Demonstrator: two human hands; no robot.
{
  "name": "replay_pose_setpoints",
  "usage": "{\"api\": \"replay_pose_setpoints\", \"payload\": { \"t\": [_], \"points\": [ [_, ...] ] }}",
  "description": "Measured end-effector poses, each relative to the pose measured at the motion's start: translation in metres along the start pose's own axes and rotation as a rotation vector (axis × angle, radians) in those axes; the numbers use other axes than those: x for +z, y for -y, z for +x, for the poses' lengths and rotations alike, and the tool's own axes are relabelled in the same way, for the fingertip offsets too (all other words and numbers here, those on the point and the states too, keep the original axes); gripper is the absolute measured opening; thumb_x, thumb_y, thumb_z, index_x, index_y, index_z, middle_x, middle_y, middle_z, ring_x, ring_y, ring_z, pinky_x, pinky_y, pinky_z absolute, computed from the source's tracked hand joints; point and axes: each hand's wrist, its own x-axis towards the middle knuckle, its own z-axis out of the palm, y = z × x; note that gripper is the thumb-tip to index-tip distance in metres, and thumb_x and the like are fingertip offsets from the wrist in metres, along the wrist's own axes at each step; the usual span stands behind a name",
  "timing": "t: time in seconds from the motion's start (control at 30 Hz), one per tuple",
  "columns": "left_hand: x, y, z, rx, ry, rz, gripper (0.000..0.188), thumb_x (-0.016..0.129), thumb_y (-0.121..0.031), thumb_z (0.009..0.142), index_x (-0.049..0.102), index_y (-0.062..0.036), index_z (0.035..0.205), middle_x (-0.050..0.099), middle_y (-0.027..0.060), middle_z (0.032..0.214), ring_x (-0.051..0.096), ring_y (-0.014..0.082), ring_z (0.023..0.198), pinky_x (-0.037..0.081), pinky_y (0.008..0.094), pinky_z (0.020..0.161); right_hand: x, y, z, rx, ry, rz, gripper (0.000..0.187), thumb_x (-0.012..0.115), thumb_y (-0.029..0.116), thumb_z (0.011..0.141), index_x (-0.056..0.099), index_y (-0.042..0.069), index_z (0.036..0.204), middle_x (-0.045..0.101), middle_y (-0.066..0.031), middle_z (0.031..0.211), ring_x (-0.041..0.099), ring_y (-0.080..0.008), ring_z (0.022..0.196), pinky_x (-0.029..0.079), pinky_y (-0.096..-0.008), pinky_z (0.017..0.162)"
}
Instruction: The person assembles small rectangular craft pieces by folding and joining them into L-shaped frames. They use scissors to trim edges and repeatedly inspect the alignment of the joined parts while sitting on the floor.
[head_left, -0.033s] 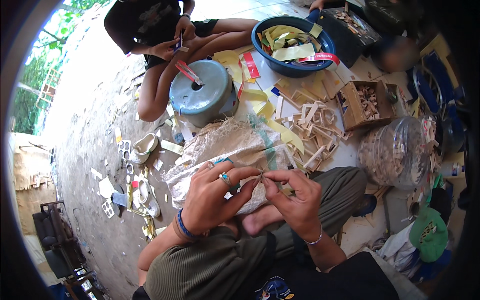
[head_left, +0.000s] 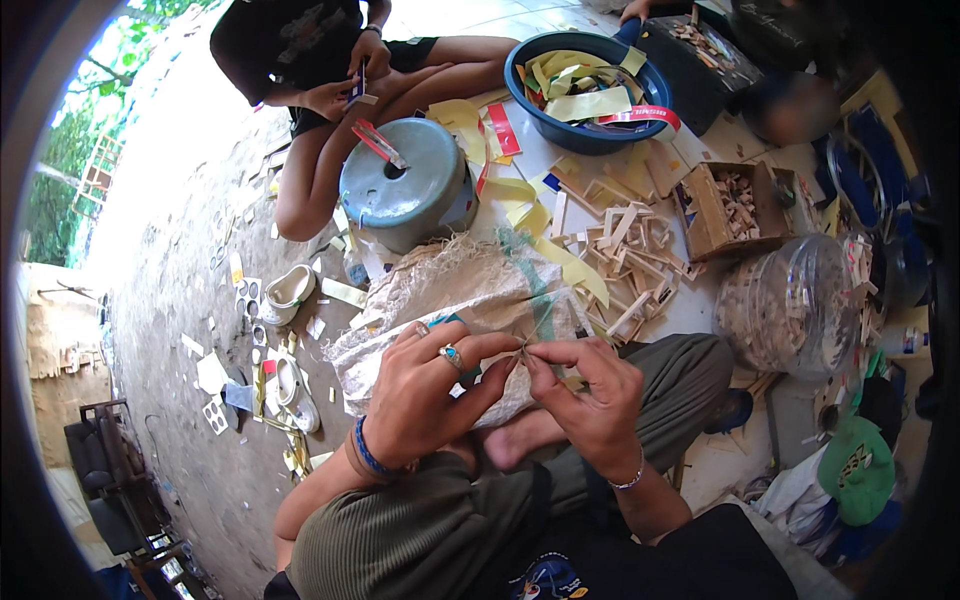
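Observation:
My left hand (head_left: pixel 425 385) and my right hand (head_left: pixel 590 400) meet over my lap, thumbs and forefingers pinched together. Between the fingertips is a tiny thin thing, perhaps threadlike, too small to name. The left hand wears rings and a blue bracelet; a pale bracelet circles the right wrist. Under and beyond both hands a frayed whitish woven sack (head_left: pixel 440 275) with a green stripe lies spread out. A bit of something teal (head_left: pixel 443 321) shows behind the left knuckles.
Small wooden frames (head_left: pixel 635 255) lie heaped ahead right, near a cardboard box (head_left: pixel 700 220) of wood pieces and a clear plastic tub (head_left: pixel 770 305). Beyond are a grey-blue upturned basin (head_left: pixel 400 185) and a blue basin (head_left: pixel 520 95) of paper strips. Another person (head_left: pixel 320 190) sits far left.

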Motion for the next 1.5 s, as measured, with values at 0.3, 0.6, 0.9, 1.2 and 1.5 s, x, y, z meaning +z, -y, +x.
{"api": "replay_pose_setpoints", "payload": {
  "t": [0.3, 0.6, 0.9, 1.2, 1.5],
  "points": [
    [0.0, 0.004, -0.003, -0.047, -0.042, -0.035, 0.02, 0.082, -0.01, 0.082, 0.074, -0.0131, 0.1, 0.064, 0.0019, 0.076, 0.062, 0.022, 0.065, 0.044, 0.0364, 0.062, 0.007, 0.002, -0.006, 0.046, -0.031, -0.064, 0.016, 0.08, 0.002, 0.085, 0.076, 0.003, 0.1, 0.076, -0.0092, 0.088, 0.068, -0.018, 0.075, 0.054, -0.0306, 0.07],
    [-0.012, 0.006, -0.009, -0.114, -0.211, 0.019, 0.024, 0.083, -0.002, 0.078, 0.075, -0.0126, 0.098, 0.059, 0.0021, 0.072, 0.059, 0.0206, 0.061, 0.045, 0.0342, 0.06, -0.012, -0.057, -0.007, 0.331, -0.313, -0.115, 0.01, 0.077, 0.004, 0.087, 0.072, 0.001, 0.095, 0.069, -0.0038, 0.075, 0.051, -0.0082, 0.06, 0.046, -0.0272, 0.056],
    [-0.014, 0.007, -0.01, 0.044, -0.244, 0.177, 0.025, 0.085, -0.004, 0.075, 0.074, -0.0161, 0.094, 0.058, -0.0006, 0.072, 0.057, 0.0184, 0.06, 0.044, 0.0337, 0.062, -0.001, -0.047, -0.018, 0.659, 0.106, 0.509, 0.02, 0.071, 0.022, 0.104, 0.07, 0.002, 0.105, 0.073, -0.0011, 0.092, 0.055, -0.0052, 0.073, 0.047, -0.0272, 0.064],
    [-0.017, 0.002, -0.011, 0.201, -0.129, 0.037, 0.029, 0.086, -0.006, 0.071, 0.074, -0.0172, 0.095, 0.055, -0.0024, 0.07, 0.057, 0.018, 0.062, 0.043, 0.0347, 0.064, 0.015, -0.037, 0.013, 0.916, 0.381, 1.11, 0.068, 0.04, 0.065, 0.108, 0.066, 0.002, 0.108, 0.07, -0.0077, 0.1, 0.063, -0.0111, 0.088, 0.053, -0.029, 0.077],
    [-0.016, 0.004, -0.013, 0.398, 0.096, -0.062, 0.032, 0.087, -0.017, 0.073, 0.075, -0.0186, 0.103, 0.052, -0.0045, 0.076, 0.057, 0.0138, 0.069, 0.04, 0.0326, 0.065, -0.024, -0.047, -0.002, 0.856, 1.082, 1.394, 0.043, 0.066, 0.044, 0.104, 0.066, 0.001, 0.109, 0.072, -0.0096, 0.097, 0.067, -0.014, 0.086, 0.054, -0.0259, 0.076]
  ]
}}
